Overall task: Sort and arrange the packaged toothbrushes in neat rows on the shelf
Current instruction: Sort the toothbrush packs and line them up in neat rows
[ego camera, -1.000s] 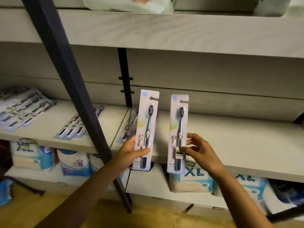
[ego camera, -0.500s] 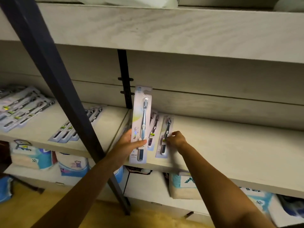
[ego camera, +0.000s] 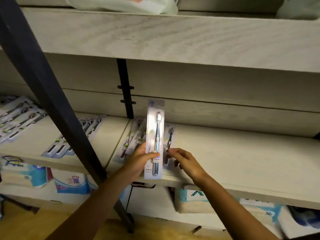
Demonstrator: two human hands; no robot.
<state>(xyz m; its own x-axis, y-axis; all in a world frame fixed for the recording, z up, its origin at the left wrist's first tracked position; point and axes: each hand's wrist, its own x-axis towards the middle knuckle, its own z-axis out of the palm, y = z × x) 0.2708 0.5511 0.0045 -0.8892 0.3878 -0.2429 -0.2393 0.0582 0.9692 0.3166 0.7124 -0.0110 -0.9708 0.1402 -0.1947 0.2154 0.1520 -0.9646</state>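
Note:
My left hand (ego camera: 138, 161) grips a packaged toothbrush (ego camera: 155, 135) upright by its lower part, in front of the middle shelf (ego camera: 242, 161). Behind it a row of packaged toothbrushes (ego camera: 133, 141) lies flat on the shelf. The rightmost pack (ego camera: 170, 137), with a dark brush, lies just right of the held one. My right hand (ego camera: 186, 161) hovers over that pack's lower end with fingers loosely spread, holding nothing. More toothbrush packs (ego camera: 76, 137) lie in a row on the left shelf section, and another group (ego camera: 15, 116) at the far left.
A dark diagonal frame bar (ego camera: 52, 101) crosses the left of the view. A black upright bracket (ego camera: 125, 89) divides the shelf sections. Tissue packs (ego camera: 69, 184) fill the lower shelf. A wide bare stretch of shelf lies to the right of my right hand.
My right hand has let go of the pack it laid on the shelf and drawn back a little. My left hand keeps its pack upright, now slightly further right.

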